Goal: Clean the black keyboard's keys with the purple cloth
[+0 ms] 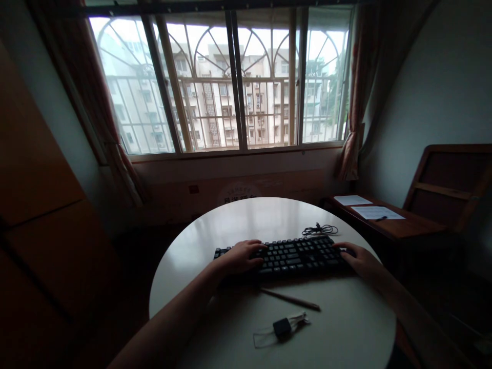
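Observation:
A black full-size keyboard (291,257) lies across the white round table, long side towards me. My left hand (243,256) rests over its left part, fingers stretched across the keys and the thumb apart. At the keyboard's right end is my right hand (356,257), its forefinger over the back corner and its thumb on top; the other fingers are mostly hidden. In front of the keyboard lies a thin brown stick-like tool (292,299), perhaps a brush. Nearer to me is a small black block (282,328) with a wire loop and pale prongs, probably a keycap puller.
A coiled black cable (320,230) lies behind the keyboard's right end, on the round table (175,287). To the right stands a wooden chair (426,225) with paper sheets (377,212) and a dark pen (381,219) on its seat. Beyond is a barred window (238,102).

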{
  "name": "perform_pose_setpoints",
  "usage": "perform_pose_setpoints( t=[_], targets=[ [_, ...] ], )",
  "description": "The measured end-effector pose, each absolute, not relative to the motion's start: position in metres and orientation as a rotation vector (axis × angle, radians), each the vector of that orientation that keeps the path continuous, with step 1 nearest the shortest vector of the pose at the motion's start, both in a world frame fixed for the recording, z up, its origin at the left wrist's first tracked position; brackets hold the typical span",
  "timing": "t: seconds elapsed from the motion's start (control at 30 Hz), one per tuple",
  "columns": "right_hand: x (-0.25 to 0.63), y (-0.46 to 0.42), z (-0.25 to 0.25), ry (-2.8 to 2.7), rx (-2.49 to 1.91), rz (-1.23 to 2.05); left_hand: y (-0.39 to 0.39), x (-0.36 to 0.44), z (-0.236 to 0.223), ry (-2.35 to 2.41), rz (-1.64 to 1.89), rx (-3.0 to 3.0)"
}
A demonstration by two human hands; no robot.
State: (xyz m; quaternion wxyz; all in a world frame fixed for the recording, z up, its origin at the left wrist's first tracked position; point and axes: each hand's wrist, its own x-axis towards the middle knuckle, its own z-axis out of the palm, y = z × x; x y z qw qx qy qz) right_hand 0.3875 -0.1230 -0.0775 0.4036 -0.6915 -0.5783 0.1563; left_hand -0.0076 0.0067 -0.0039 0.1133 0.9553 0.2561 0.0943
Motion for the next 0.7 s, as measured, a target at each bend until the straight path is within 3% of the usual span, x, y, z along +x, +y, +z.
perform_pose_setpoints(
  t=[0.7],
  targets=[
    [0.381, -0.1258, -0.0709, -1.373, -1.737, 0.414, 0.0113, -0.008, -0.0082, 0.738, 0.276, 2.821]
  ],
)
